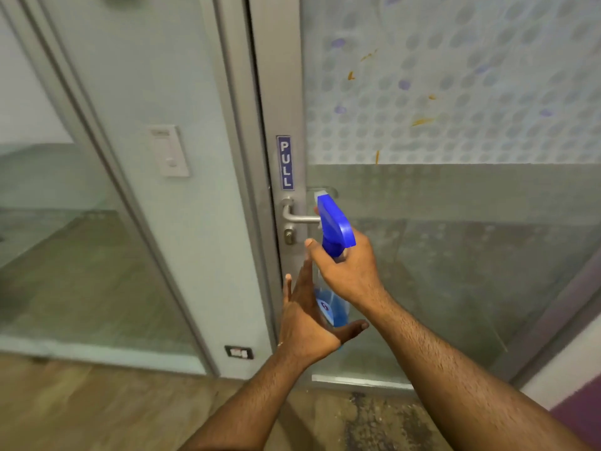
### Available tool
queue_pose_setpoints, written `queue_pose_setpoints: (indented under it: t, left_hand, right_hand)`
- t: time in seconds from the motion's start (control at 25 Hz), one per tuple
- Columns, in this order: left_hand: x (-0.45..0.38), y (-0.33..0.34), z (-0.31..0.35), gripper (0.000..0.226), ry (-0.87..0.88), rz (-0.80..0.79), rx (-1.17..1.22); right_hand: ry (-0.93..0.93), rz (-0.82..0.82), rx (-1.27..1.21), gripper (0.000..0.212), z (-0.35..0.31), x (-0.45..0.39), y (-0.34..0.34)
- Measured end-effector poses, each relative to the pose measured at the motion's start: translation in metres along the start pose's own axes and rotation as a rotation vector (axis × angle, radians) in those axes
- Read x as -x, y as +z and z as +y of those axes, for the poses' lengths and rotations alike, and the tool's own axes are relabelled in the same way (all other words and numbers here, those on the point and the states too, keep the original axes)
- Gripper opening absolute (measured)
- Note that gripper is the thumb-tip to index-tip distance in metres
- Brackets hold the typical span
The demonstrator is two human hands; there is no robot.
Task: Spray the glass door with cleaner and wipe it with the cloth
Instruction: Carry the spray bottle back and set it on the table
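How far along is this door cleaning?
Nothing looks done: orange smears still mark the glass door. In hand: the right hand grips the spray bottle, the left hand open beside it. Spraying and wiping remain; no cloth is visible.

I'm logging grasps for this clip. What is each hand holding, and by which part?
The right hand grips the spray bottle by its neck, just under the blue trigger head. The left hand is open beside the bottle's lower body, gripping nothing.
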State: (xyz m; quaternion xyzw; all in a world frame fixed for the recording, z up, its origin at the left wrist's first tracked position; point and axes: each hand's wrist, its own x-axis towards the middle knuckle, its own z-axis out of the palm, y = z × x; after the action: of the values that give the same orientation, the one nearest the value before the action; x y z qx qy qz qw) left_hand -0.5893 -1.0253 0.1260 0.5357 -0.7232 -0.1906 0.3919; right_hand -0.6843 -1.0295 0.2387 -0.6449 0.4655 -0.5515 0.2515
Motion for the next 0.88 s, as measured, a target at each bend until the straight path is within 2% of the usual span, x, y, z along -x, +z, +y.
queue_pose_setpoints:
  t: [0.12, 0.28, 0.36, 0.52, 0.68, 0.88]
  left_hand:
    - [0.053, 0.001, 0.009, 0.112, -0.119, 0.085, -0.053]
    - [0.127, -0.004, 0.021, 0.081, -0.283, 0.234, -0.122]
    - [0.163, -0.014, 0.025, 0.085, -0.34, 0.298, -0.163]
    - [0.229, -0.044, 0.021, 0.108, -0.511, 0.408, -0.319]
    - [0.296, -0.076, 0.027, 0.119, -0.665, 0.502, -0.463]
    - [0.392, -0.106, 0.04, 0.114, -0.916, 0.65, -0.611]
  right_hand:
    - [-0.015, -0.155, -0.063, 0.03, 0.005, 0.04, 0.005]
    - [-0.009, -0.371, -0.171, 0.046, 0.001, 0.095, 0.021]
    - [0.007, -0.467, -0.235, 0.05, -0.012, 0.121, 0.032]
    - [0.016, -0.651, -0.353, 0.05, -0.043, 0.169, 0.059]
    - [-0.03, -0.838, -0.436, 0.05, -0.075, 0.22, 0.091]
    - [-0.116, -1.084, -0.538, 0.056, -0.131, 0.3, 0.124]
